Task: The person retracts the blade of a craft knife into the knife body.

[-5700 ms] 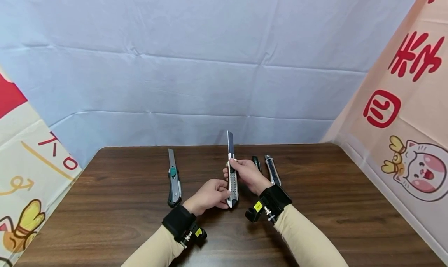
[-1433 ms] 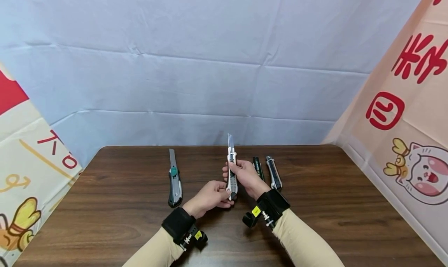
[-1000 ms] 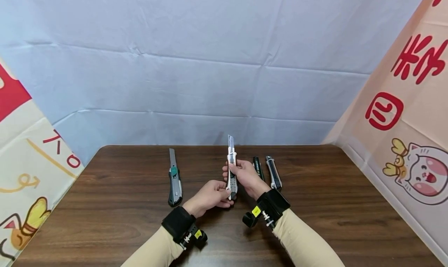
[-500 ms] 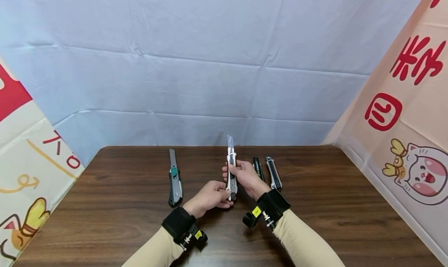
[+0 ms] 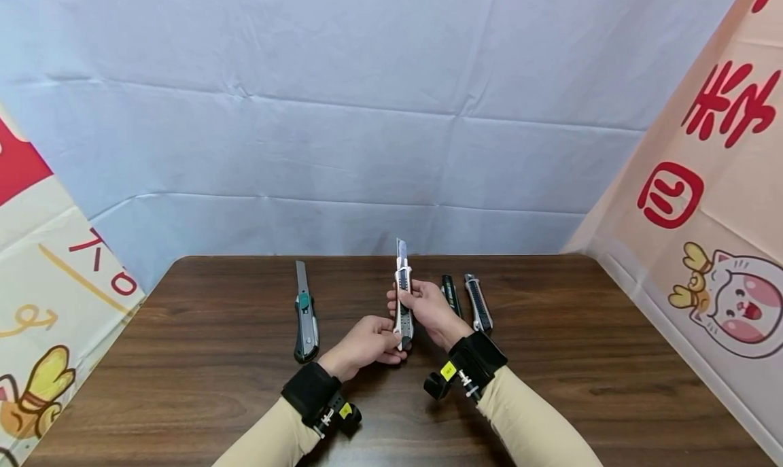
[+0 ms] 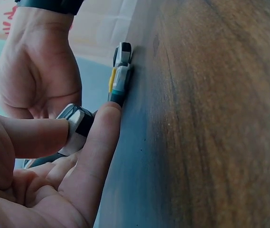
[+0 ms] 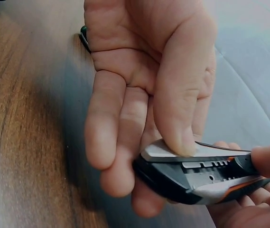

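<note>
Utility knife [image 5: 402, 302] in curled fingers [image 7: 125, 142] of both hands.

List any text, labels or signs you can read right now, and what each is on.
"回": red character on the right banner.
Larger red characters above it: cut off at the frame edge, unreadable.
Red strokes on the left banner: partial, unreadable.
Yellow tags on both wrist straps: too small.
Held utility knife: no legible marking.

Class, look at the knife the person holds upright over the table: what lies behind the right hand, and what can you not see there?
Behind the right hand lie two knives on the table. The hand covers their near ends. The held knife shows a short blade.
</note>
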Tool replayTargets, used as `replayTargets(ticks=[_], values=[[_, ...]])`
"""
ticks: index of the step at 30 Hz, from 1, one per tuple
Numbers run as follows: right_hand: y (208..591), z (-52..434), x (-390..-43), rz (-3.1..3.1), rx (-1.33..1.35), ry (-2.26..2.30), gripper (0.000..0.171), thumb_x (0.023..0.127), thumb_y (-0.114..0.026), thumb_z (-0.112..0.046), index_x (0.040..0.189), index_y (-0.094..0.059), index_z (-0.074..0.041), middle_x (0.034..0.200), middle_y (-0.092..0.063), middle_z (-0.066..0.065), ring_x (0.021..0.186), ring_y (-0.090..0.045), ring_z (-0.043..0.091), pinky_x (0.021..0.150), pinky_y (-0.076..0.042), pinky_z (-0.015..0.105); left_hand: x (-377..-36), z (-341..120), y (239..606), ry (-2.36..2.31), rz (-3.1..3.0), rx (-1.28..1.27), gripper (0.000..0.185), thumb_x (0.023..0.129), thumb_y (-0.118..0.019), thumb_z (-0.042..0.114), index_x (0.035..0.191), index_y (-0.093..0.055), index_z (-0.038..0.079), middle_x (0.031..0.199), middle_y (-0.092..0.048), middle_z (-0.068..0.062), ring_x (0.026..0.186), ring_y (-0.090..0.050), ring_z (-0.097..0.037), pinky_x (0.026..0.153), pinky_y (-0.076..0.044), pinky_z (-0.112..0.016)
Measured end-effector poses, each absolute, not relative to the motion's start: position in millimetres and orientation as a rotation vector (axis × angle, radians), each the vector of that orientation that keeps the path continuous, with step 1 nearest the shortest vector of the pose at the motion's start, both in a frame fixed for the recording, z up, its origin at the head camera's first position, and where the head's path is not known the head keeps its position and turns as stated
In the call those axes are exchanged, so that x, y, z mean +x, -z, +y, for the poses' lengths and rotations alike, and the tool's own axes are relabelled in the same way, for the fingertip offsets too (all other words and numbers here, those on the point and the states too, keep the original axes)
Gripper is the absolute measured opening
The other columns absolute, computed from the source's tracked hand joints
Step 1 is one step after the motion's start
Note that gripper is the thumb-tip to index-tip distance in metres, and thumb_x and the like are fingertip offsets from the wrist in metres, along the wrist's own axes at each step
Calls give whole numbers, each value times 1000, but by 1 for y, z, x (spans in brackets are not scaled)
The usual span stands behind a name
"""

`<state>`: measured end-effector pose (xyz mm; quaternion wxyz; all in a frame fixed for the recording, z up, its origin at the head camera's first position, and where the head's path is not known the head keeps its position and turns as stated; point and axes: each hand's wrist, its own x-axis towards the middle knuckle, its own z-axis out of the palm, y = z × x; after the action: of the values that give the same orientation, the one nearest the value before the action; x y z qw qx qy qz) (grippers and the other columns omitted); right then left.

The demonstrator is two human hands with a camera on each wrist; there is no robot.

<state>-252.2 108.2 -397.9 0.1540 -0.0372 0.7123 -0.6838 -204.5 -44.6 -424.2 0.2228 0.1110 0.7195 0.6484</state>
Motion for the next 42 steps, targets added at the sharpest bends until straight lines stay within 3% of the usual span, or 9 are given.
replayTargets(ticks=[26,34,42], values=[[401,110,-253,2055,-146,1926,39,100,-47,0,138,-43,9,132,-56,29,95,-67,16,92,-56,35,-205,-45,425,-1796,1972,311,26,98,-45,1,114,-59,-13,105,-69,-27,83,-68,-15,80,-61,-31],[402,113,-254,2047,-169,1918,44,102,-47,-5,143,-38,7,134,-57,26,107,-66,21,101,-51,39,-205,-44,424,-1821,1974,302,27,98,-44,1,117,-57,-13,107,-67,-26,87,-68,-16,83,-61,-32],[403,116,-251,2120,-123,1950,38,102,-51,-15,134,-51,5,124,-65,22,105,-67,22,100,-50,38,-207,-42,422,-1848,2003,287,30,100,-46,6,123,-56,-11,109,-68,-23,86,-70,-16,82,-61,-33]])
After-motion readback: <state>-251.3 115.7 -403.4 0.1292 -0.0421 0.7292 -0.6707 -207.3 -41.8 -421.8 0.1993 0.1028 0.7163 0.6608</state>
